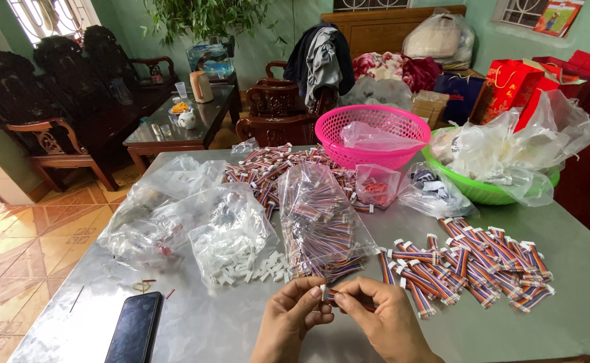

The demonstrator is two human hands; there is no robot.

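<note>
Striped ribbon cable [346,299] with a small white plastic plug, pinched between left hand [287,316] and right hand [379,316] fingertips above crinkled clear bags [318,222] on the smooth metal table [577,269]

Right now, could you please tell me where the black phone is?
In the head view, the black phone lies on the metal table at the lower left, left of the left hand.

Black phone [134,327], pink basket [373,136]
</note>
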